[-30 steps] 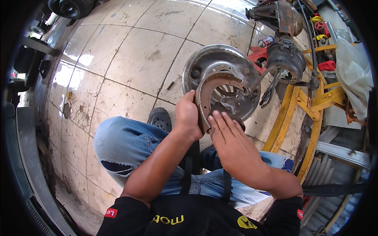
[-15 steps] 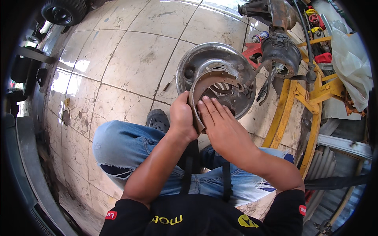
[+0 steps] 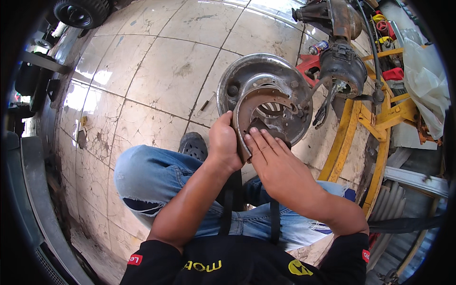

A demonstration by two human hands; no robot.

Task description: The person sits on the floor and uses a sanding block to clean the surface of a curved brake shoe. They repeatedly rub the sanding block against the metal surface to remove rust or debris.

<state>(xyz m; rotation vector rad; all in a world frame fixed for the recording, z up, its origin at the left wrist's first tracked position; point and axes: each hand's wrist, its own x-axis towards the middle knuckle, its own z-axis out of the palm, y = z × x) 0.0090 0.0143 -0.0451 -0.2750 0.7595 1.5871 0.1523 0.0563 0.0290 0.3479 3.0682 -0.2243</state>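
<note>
The left hand (image 3: pixel 223 142) clasped a curved brown shoe (image 3: pixel 243 107) by its outer rim; the right hand (image 3: pixel 280 164), fingers straight and close, covered a dark sheet (image 3: pixel 259 125) inside it, any grip hidden. Beyond lay a round metal plate (image 3: pixel 231 76).

Dark clog (image 3: pixel 193 146) crowds the left hand (image 3: pixel 223 143); floor (image 3: pixel 152 83) beyond lies open.

Bright, daylight-like. White glare on floor tiles (image 3: pixel 185 71), left side and top edge. Far left murky, detail lost. Fisheye rim black; grey bar (image 3: pixel 38 190) bowed, lower left. Centre reasonably crisp, right hand (image 3: pixel 282 166) included.
</note>
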